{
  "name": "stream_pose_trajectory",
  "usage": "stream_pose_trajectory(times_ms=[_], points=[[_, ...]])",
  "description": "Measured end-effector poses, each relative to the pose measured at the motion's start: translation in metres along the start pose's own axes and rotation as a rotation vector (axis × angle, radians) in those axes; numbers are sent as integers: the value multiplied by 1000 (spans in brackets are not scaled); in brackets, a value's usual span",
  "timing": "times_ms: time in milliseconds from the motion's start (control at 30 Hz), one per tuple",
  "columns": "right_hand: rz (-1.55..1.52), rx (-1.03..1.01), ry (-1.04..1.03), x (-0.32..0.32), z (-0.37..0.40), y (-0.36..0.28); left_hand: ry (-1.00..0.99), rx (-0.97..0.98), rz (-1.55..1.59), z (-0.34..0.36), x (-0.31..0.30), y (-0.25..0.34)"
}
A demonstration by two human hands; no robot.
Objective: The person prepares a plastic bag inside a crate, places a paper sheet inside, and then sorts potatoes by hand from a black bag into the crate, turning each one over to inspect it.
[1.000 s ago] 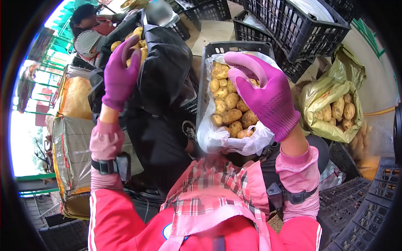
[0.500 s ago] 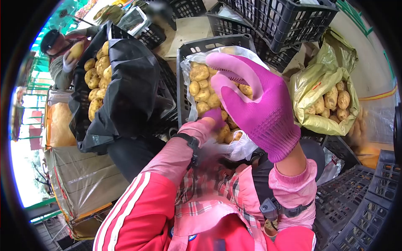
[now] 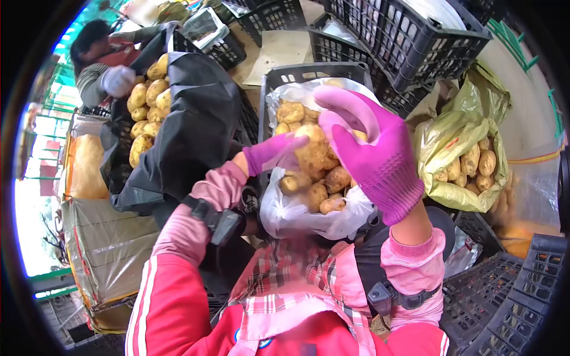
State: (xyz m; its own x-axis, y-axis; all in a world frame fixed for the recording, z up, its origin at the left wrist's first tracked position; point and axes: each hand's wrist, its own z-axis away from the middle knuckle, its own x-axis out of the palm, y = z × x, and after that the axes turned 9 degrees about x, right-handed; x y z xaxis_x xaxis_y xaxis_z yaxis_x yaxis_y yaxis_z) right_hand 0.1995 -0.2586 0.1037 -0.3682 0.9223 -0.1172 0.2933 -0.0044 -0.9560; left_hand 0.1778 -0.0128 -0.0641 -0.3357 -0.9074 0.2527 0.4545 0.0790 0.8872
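My left hand (image 3: 270,154), in a purple-pink glove, reaches over the left side of a black crate (image 3: 273,80) lined with white plastic (image 3: 314,222). Its fingers are at a large, blurred potato (image 3: 313,149) held above the others; part of the grip is hidden. Over the crate's right side, my gloved right hand (image 3: 371,139) is curved, thumb and fingers apart, nothing between them. Several potatoes (image 3: 332,204) lie below in the lining.
A co-worker (image 3: 98,65) at upper left has a gloved hand beside potatoes (image 3: 142,148) in a crate with black cloth (image 3: 190,118). A yellow-green bag (image 3: 439,148) of potatoes stands right. Black crates stand behind (image 3: 409,44) and at lower right (image 3: 487,291).
My left hand has risen from among the potatoes and moved left, with a potato now at its fingers. My right hand keeps its shape. The co-worker's hand no longer holds up a potato.
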Motion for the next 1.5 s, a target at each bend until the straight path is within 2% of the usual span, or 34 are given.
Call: stream_pose_trajectory(times_ms=[33, 67, 133, 200, 300, 333, 433, 467, 567, 600, 700, 800, 900, 933, 1000, 1100, 1167, 1200, 1267, 1300, 1333, 1367, 1400, 1500], points=[[-6, 52, -23, 0, 2, -3, 43, 34, 178, 30, 27, 55], [41, 69, -37, 2, 4, -5, -4, 114, 123, 44, 20, 68], [106, 133, -88, 7, 7, -5, 31, 250, 238, 77, 42, 103], [152, 240, -166, 15, 13, -4, 23, 417, 303, 97, 53, 112], [-1, 199, -211, 38, 18, 15, 92, 592, 326, 104, 70, 100], [135, 184, -183, 42, 19, 16, 96, 573, 379, 106, 76, 102], [91, 236, -162, 52, 16, 22, 265, 464, 151, 102, 75, 102], [133, 229, -146, 55, 15, 22, 455, 574, 21, 95, 76, 94], [303, 160, -167, 62, 15, 32, 703, 898, -620, 75, 58, 72], [297, 180, -166, 66, 15, 33, 708, 858, -502, 76, 61, 71], [287, 248, -192, 72, 14, 25, 827, 790, -486, 81, 64, 76], [265, 220, -188, 73, 14, 23, 817, 802, -178, 82, 59, 84], [215, 209, -182, 70, 13, 22, 797, 722, -303, 87, 53, 91], [235, 188, -164, 70, 14, 24, 755, 547, -40, 91, 57, 95], [277, 143, -131, 70, 16, 30, 779, 608, -172, 77, 59, 81], [426, 5, -94, 69, 22, 35, 777, 624, -184, 73, 65, 77], [96, 197, -56, 74, 21, 31, 751, 640, -66, 81, 63, 84], [-72, 289, -35, 75, 19, 28, 718, 721, -148, 82, 60, 85], [79, 290, -116, 68, 15, 27, 637, 880, -322, 84, 51, 88], [156, 295, -152, 65, 16, 27, 621, 839, -402, 86, 51, 88], [188, 221, -104, 64, 17, 26, 606, 799, -478, 88, 51, 88], [219, 145, -59, 65, 17, 25, 485, 656, -55, 91, 60, 93], [250, 70, -16, 65, 17, 24, 446, 489, 372, 93, 68, 99], [313, 59, -24, 62, 17, 30, 447, 559, 223, 91, 68, 94]])
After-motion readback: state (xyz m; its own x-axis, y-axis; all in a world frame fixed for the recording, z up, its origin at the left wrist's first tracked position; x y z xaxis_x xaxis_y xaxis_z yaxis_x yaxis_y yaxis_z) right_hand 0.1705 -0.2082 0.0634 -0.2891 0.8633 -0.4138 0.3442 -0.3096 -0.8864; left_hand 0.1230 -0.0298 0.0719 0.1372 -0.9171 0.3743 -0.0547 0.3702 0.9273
